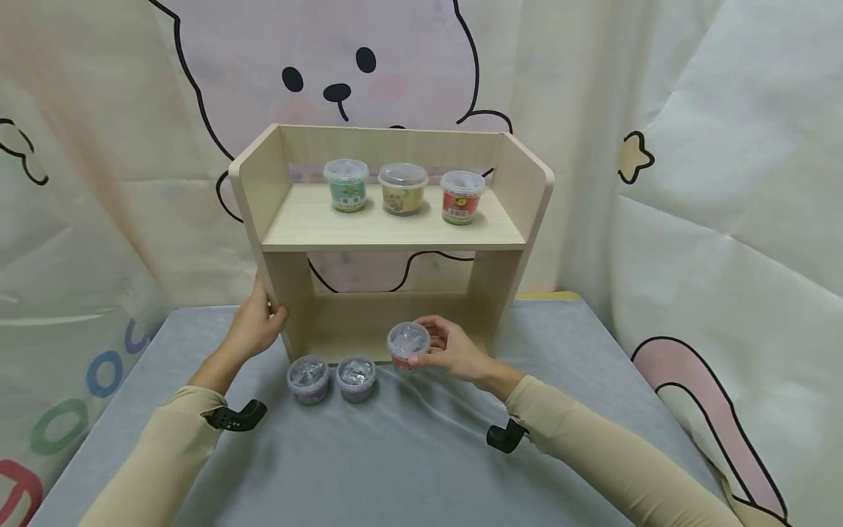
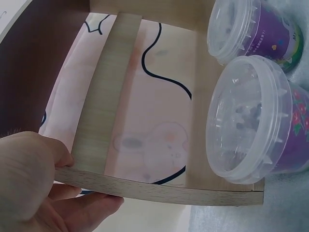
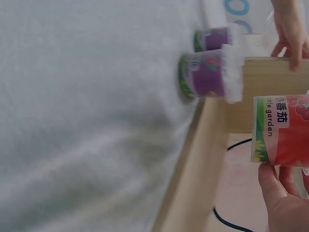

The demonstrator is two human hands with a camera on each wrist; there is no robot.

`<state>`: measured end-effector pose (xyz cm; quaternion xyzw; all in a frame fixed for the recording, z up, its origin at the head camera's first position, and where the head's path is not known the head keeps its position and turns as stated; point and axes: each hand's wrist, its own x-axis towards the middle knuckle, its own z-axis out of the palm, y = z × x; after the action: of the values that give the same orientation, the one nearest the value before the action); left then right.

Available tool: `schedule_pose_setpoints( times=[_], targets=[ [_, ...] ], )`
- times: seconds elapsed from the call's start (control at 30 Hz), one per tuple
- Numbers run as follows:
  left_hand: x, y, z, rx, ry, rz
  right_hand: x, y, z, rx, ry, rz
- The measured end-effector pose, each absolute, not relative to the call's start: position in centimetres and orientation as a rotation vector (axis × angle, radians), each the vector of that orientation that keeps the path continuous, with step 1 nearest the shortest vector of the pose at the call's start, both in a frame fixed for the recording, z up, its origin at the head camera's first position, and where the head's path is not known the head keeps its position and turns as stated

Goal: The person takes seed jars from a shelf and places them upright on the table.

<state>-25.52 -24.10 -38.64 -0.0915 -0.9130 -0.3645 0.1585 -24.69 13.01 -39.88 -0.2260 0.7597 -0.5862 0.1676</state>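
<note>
My right hand (image 1: 454, 348) holds a red-labelled plastic cup (image 3: 285, 130) with a clear lid, thumb on one side and fingers on the other. The cup is raised in front of the shelf's lower opening. My left hand (image 1: 255, 322) grips the left side panel of the pale wooden shelf (image 1: 395, 247), thumb and fingers on either side of its edge in the left wrist view. Two purple cups with clear lids, one at the left (image 1: 308, 379) and one beside it (image 1: 356, 378), stand on the table before the shelf's lower front edge.
On the upper shelf board stand a green cup (image 1: 347, 185), a yellow cup (image 1: 402, 188) and a red cup (image 1: 462, 197). A grey-blue cloth (image 1: 395, 468) covers the table. Printed curtains (image 1: 724, 183) hang behind and at both sides.
</note>
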Motion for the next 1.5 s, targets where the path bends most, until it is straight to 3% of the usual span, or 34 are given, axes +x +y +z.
schedule_pose_setpoints(
  times=[0.6,1.07,1.5],
  targets=[
    [-25.7,-23.9,-38.8,-0.248,-2.603,-1.055,-25.8,11.6,-46.3,-0.639,2.167,-1.702],
    [-25.7,-24.0,-38.9,-0.241,-2.603,-1.028,-25.8,11.4,-47.6,-0.694,2.315,-1.530],
    [-25.8,-23.8,-39.0,-0.246,-2.603,-1.024,-25.7,12.7,-46.1,-0.718,2.339,-1.448]
  ],
)
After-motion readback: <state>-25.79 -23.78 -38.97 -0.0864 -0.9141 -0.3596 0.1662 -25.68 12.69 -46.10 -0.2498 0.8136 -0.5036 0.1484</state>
